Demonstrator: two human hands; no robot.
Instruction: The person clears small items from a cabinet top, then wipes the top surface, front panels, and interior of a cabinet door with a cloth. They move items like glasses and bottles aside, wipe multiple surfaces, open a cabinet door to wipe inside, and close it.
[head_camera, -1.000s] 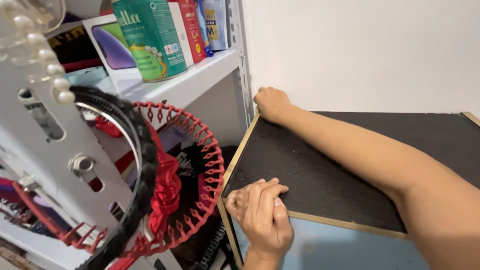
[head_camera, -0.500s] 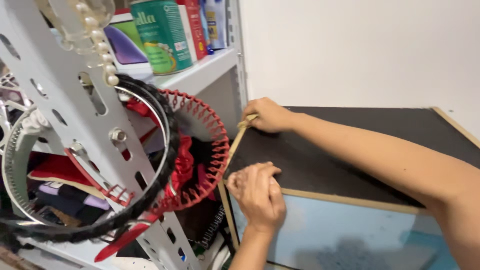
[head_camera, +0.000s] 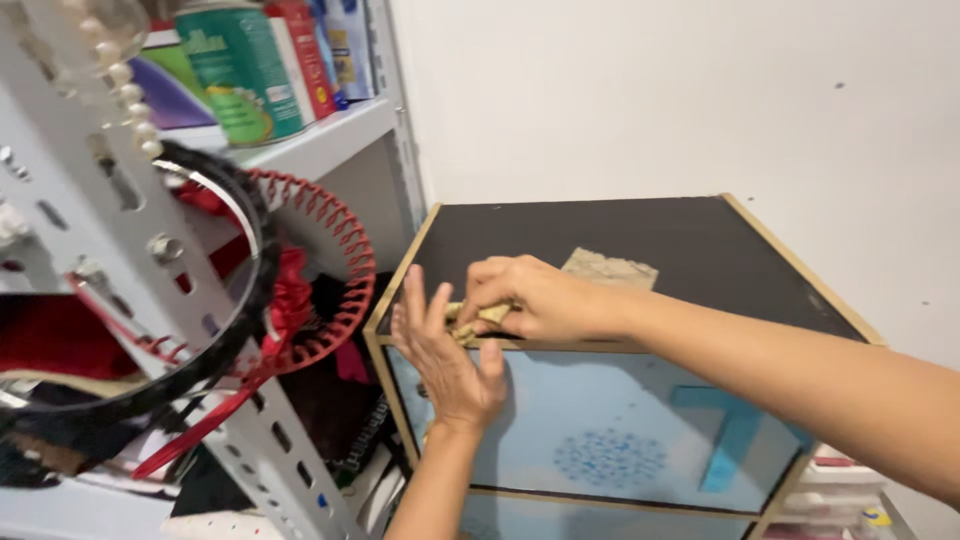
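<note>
Together, right hand (head_camera: 525, 295) and left hand (head_camera: 445, 360) grip tan scrap (head_camera: 470, 320) at cabinet (head_camera: 700, 250) edge.

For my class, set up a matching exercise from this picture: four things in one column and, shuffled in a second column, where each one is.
Things
1. crumpled tan scrap
2. green canister
3. red round loom
4. flat tan patch

Places
A. up on the white shelf
B. hanging beside the cabinet, against the metal rack
C. lying on the black cabinet top, behind the right hand
D. pinched in the right hand at the cabinet's front edge

Pairs: 1-D, 2-A, 3-B, 4-C
</note>
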